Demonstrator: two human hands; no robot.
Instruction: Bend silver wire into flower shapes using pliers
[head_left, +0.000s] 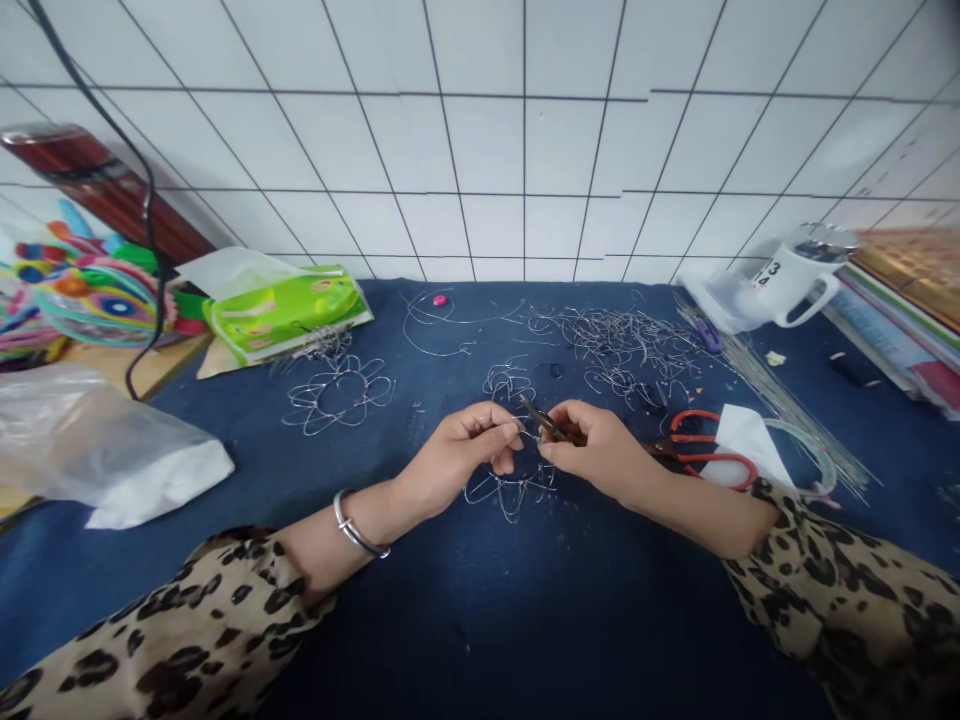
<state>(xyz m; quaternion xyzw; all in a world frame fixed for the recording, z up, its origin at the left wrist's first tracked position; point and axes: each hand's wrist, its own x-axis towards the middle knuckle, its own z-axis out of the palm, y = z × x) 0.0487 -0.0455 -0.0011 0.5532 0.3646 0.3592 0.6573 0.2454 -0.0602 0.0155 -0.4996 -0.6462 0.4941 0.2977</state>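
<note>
Between my hands is a wire flower frame [512,497] with looped petals, over the dark blue cloth. My left hand [478,440] pinches a wire of it between thumb and fingers. Closed around a small dark tool that looks like pliers [547,420], my right hand [600,445] keeps its tip pointing up and left, close to the left fingertips. The tool's handles are mostly hidden in the palm. Another wire flower [339,396] lies to the left. Just beyond my hands are loose wire loops [508,381].
A tangle of wire pieces [630,340] lies at the back right, near straight wires [795,420]. Red-handled scissors [712,450] rest beside my right wrist. A white mug [791,282], a green tissue pack [289,310] and a plastic bag [112,440] stand around the sides.
</note>
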